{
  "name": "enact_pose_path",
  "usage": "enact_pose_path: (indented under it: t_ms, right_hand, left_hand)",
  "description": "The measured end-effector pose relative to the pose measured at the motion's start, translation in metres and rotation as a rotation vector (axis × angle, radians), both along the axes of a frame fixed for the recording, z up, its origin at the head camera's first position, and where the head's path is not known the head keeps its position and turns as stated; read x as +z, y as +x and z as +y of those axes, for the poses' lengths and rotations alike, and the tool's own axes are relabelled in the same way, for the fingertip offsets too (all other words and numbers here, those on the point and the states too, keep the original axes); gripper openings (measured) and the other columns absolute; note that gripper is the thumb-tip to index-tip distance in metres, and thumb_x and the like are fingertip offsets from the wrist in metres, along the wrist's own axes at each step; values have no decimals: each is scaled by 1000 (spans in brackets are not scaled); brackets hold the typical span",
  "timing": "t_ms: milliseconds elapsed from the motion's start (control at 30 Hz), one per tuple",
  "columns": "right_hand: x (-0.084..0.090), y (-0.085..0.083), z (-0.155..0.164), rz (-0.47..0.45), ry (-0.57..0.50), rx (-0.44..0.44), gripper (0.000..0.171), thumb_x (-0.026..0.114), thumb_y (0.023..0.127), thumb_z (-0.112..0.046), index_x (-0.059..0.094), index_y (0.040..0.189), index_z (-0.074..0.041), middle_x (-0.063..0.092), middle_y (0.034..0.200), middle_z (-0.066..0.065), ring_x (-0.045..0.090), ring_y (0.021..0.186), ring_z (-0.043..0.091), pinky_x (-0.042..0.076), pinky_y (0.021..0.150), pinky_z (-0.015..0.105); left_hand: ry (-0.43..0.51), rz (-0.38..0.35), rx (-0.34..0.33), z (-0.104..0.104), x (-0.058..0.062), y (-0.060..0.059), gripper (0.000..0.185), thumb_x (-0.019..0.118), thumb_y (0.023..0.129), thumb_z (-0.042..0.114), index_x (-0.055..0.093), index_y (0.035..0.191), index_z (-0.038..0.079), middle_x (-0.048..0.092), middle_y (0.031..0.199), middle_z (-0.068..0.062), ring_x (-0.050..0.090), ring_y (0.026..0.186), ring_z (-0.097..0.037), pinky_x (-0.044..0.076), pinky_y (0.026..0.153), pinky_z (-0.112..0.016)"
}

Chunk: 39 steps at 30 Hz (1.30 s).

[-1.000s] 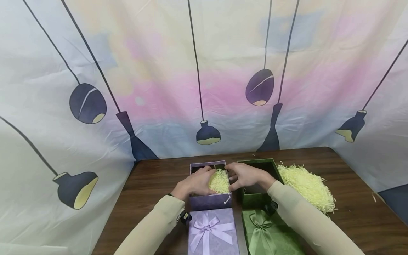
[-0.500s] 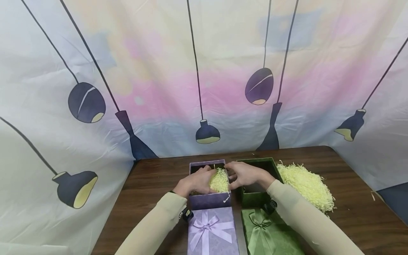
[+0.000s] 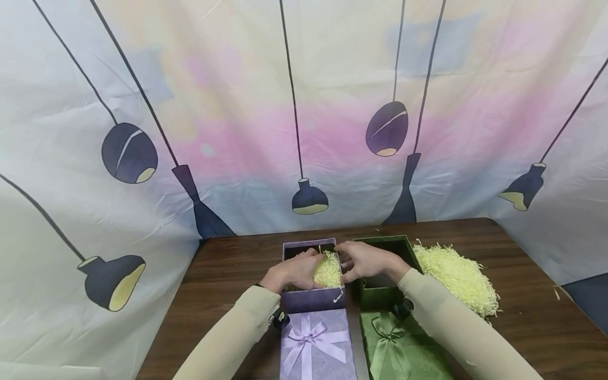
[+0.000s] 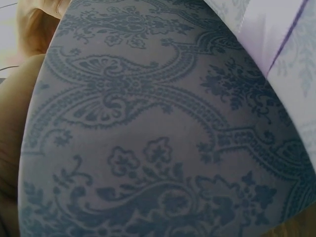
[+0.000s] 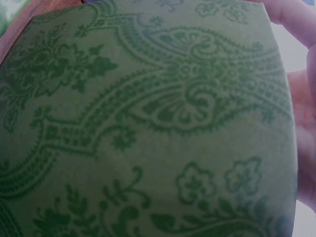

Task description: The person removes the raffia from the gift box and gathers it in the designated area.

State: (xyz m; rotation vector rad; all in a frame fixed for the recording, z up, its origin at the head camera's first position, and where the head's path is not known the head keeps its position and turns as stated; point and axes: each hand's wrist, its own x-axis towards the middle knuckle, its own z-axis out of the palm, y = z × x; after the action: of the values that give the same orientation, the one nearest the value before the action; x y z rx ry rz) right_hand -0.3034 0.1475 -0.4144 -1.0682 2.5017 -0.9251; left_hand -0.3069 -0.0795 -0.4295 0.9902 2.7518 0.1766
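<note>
My left hand (image 3: pixel 296 270) reaches over the left wall into the purple gift box (image 3: pixel 313 301) in the head view. Its thumb and fingers curve round a clump of pale yellow shredded paper (image 3: pixel 328 272); some fingertips are hidden. Beside the box's right wall is my right hand (image 3: pixel 368 261), its fingers and thumb spread apart and touching the rim. The right hand partly covers the open green gift box (image 3: pixel 380 298). Close up, the left wrist view shows the purple box's patterned side (image 4: pixel 148 123), and the right wrist view the green box's side (image 5: pixel 148 123).
A purple lid with a ribbon bow (image 3: pixel 315 348) lies in front of the purple box. The green bowed lid (image 3: pixel 404 348) lies beside it, under the right forearm. A large heap of yellow shredded paper (image 3: pixel 458 279) sits right of the green box on the wooden table (image 3: pixel 228 264).
My left hand has edged slightly to the right against the shredded paper. The right hand, boxes and lids hold their places.
</note>
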Motion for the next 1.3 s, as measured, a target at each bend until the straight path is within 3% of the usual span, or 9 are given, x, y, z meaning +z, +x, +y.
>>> enact_pose_path:
  t_ms: [367, 800, 1300]
  right_hand:
    - [-2, 0, 1, -1, 1, -1, 81, 79, 76, -19, 39, 138, 14, 45, 138, 31, 68, 104, 27, 56, 85, 27]
    - [-2, -1, 1, 20, 16, -10, 82, 80, 75, -21, 40, 138, 13, 46, 138, 29, 69, 101, 24, 56, 84, 27]
    - [-2, -3, 0, 50, 28, -4, 82, 81, 73, -23, 42, 136, 13, 49, 134, 29, 69, 101, 24, 55, 85, 28]
  left_hand:
    - [-48, -23, -44, 3, -4, -6, 78, 72, 80, 52, 45, 144, 17, 50, 136, -11, 53, 121, -31, 49, 96, -43]
    - [-103, -101, 16, 5, -9, -8, 84, 63, 83, 61, 37, 150, 17, 39, 149, -15, 40, 135, -44, 38, 108, -54]
    - [-144, -86, 26, 9, -12, -7, 75, 68, 86, 43, 38, 150, 17, 39, 150, -14, 41, 135, -43, 38, 109, -53]
